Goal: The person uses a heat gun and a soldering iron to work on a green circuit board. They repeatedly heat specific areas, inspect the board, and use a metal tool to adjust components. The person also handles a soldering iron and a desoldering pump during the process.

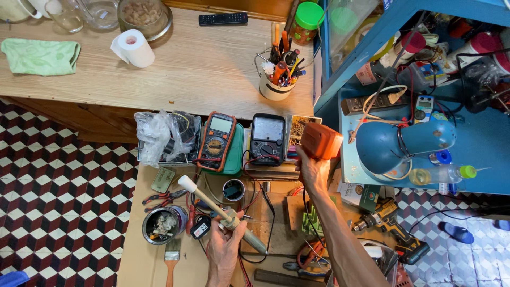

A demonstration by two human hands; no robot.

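Your left hand (223, 245) wrapped tight on soldering iron (223, 212), low over cluttered bench. Your right hand (312, 171) clamped on orange box (321, 141), raised beside analog meter (267, 139). Keep iron tip off wires; steady box before moving.

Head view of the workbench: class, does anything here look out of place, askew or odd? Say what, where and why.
A sandal lies alone on the tiled floor at lower right. A cordless drill lies tipped on its side near the bench edge. The right hand holds an orange box; the left hand grips a wooden-handled tool.
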